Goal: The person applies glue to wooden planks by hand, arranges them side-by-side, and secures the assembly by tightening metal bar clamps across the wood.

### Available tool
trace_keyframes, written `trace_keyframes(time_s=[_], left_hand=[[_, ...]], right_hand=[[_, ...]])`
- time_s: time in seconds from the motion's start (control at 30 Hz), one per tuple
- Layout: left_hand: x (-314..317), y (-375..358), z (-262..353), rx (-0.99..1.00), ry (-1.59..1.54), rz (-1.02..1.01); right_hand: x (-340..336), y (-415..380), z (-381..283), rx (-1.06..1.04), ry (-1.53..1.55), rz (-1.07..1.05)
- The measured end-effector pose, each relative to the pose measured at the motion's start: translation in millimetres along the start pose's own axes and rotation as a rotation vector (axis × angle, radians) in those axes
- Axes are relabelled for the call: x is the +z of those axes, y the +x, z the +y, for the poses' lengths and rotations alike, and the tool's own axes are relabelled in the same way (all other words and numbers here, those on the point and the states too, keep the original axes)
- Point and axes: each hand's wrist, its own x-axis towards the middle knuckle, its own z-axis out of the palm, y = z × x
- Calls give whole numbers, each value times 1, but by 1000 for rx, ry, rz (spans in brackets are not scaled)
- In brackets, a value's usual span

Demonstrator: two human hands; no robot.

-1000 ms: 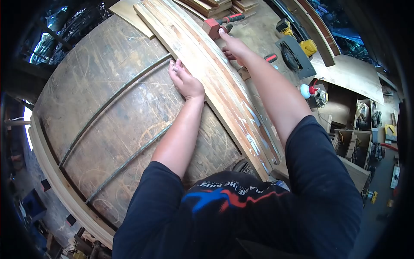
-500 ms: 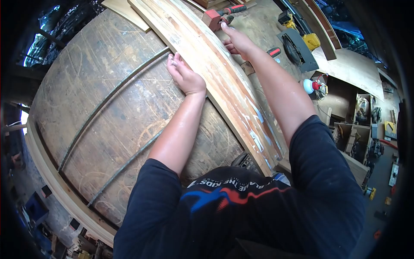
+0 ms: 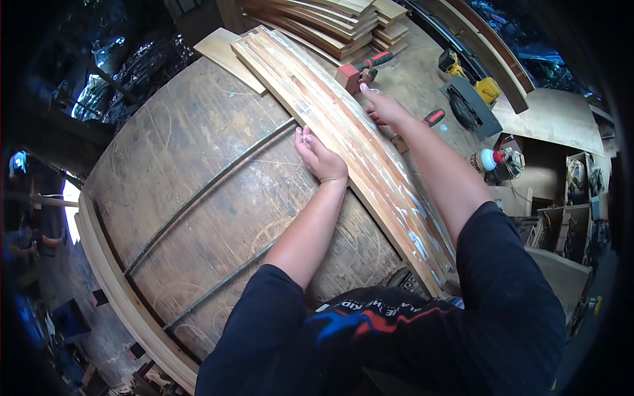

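Note:
A bundle of long wooden strips (image 3: 343, 142), laid side by side and streaked with white, crosses the worktable. My left hand (image 3: 320, 156) is at its left edge, palm turned up, fingers stretched and slightly bent; whether they touch the wood is hard to tell. On the opposite side, my right hand (image 3: 385, 107) has its thumb raised and apart, with the fingers partly hidden low beside the outer strip. Just beyond that thumb lies a red clamp (image 3: 350, 77) with a black-and-red handle. A long metal bar (image 3: 211, 191) runs over the tabletop up to the bundle near my left hand.
Stacked boards (image 3: 330, 26) lie at the far end. A yellow circular saw (image 3: 472, 105) rests at the right, near a white bottle with a red cap (image 3: 490, 159). A second metal bar (image 3: 221, 284) crosses the table (image 3: 198, 152) toward a wooden rail (image 3: 125, 300).
The view has shifted, so the table and bundle appear farther right and lower, and more of the stacked boards shows. Both hands keep about the same places along the strips.

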Motion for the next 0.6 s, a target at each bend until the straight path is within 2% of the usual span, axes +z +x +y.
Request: trace_keyframes(time_s=[0.13, 0.17, 0.23, 0.3, 0.33, 0.4, 0.47, 0.6], left_hand=[[-2, -3, 7, 7, 90, -33], [-1, 0, 10, 15, 123, -49], [-14, 5, -5, -40, 20, -86], [-9, 11, 14, -119, -93, -142], [-12, 8, 31, -183, -136, -167], [-25, 4, 45, -224, 9, -128], [-37, -16, 71, -244, 56, -215], [-80, -68, 114, -302, 127, -359]], right_hand=[[1, -5, -9, -40, -26, -12], [3, -7, -14, -99, -90, -7], [9, -26, -22, -351, -403, 90], [14, -64, -38, -519, -363, 285], [12, -72, -40, -563, -282, 308], [3, -90, -31, -525, 18, 89], [-11, -159, -31, -531, 240, -104], [-50, -241, 30, -465, 206, -215]])
